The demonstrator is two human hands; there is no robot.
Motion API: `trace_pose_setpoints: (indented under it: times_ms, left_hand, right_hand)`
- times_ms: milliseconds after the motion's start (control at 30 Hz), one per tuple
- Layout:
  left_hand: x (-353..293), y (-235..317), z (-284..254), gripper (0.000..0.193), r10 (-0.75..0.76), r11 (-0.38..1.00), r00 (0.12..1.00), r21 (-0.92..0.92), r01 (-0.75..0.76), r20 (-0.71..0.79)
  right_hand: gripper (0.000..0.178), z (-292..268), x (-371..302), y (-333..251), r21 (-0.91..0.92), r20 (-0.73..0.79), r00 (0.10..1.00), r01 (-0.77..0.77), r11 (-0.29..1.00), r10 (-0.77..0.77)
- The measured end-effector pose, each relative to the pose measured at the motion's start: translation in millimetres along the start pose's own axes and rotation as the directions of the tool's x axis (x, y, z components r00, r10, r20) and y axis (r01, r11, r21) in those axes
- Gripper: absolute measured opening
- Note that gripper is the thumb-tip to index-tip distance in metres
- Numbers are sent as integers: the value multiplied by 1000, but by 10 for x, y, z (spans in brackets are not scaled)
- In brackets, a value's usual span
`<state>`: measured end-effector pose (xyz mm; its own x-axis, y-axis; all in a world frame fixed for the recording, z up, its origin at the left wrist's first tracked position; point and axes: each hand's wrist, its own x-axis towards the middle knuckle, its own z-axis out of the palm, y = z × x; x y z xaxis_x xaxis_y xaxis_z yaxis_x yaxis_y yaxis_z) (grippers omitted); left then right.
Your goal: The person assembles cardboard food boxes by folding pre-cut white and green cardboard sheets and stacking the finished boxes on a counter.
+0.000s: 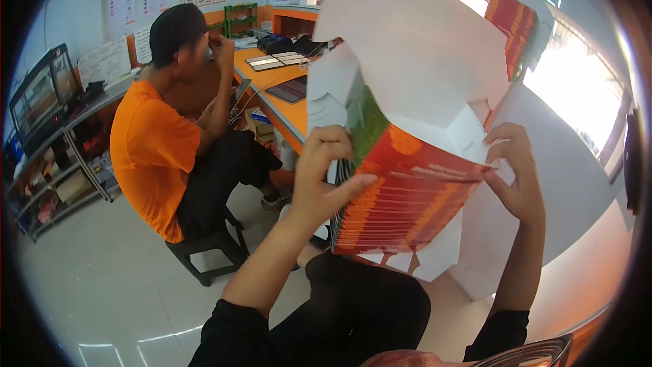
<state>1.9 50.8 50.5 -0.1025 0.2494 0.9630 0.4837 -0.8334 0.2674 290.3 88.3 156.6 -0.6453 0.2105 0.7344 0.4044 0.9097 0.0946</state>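
An unfolded paper food carton [414, 190], red with orange print and a green side, is held up in front of me above my lap. Its white flaps [407, 41] stand open at the top, and more white flaps hang at the bottom. My left hand [329, 177] grips its left side, thumb on the red face and fingers around the green side. At the right upper edge, my right hand [513, 170] pinches the carton between thumb and fingers. Behind the flaps at the upper right shows another red printed panel [506, 27]; whether it belongs to this carton I cannot tell.
A person in an orange shirt [153, 153] sits on a dark plastic stool [210, 251] to my left. Beyond runs an orange-topped table [261, 81] with a tablet [288, 89]. A metal shelf rack [68, 197] with a glass display case [46, 95] stands far left.
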Motion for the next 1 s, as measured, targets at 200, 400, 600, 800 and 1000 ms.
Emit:
trace_pose_setpoints:
  times_ms: [200, 400, 600, 800, 1000]
  left_hand:
    - [-157, 56, 91, 38, 27, 990, 985, -128, -50, -171]
    - [-210, 220, 179, 34, 16, 985, 973, -162, -54, -229]
    - [-260, 198, 128, 33, -3, 983, 964, -179, -47, -267]
    - [-265, 224, 114, 34, 1, 984, 972, -172, -42, -233]
    - [-275, 194, 132, 34, 16, 984, 967, -170, -61, -255]
  right_hand:
    - [52, 125, 690, -575, 174, 54, 990, 120, 977, -131]
    - [39, 257, 1011, -875, 194, 437, 862, 187, 963, -256]
    - [16, 132, 999, -1071, 110, 416, 868, 248, 963, -271]
    - [13, 154, 1084, -1174, -52, 519, 803, 374, 926, -295]
    - [18, 300, 1117, -1282, -89, 592, 765, 376, 922, -255]
